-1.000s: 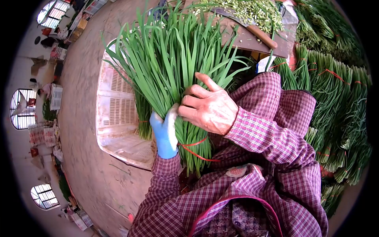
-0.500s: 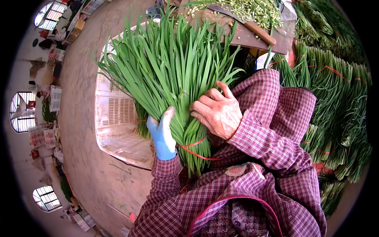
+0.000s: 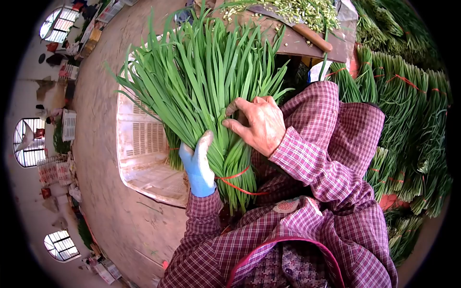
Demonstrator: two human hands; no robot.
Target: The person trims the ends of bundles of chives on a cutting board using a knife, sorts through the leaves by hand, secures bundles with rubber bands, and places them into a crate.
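Observation:
A thick bunch of garlic chives (image 3: 201,81), tied near its lower end with a red tie (image 3: 235,176), stands fanned out before me. My left hand (image 3: 198,163), in a blue and white glove, is closed around its left side above the tie, with the thumb across the front. My bare right hand (image 3: 259,124) is at the middle front of the bunch. Its thumb and index finger come together in a pinch at a leaf there; the other fingers are curled and partly hidden.
A white plastic crate (image 3: 144,139) with another tied bunch stands behind on the left. A knife (image 3: 312,37) lies on a board (image 3: 293,48) with chopped stem pieces (image 3: 307,14). Several tied bunches (image 3: 408,115) are stacked on the right.
My right hand has moved left and slightly up across the bunch, its thumb and index finger now pinching at the front. My left hand keeps its hold.

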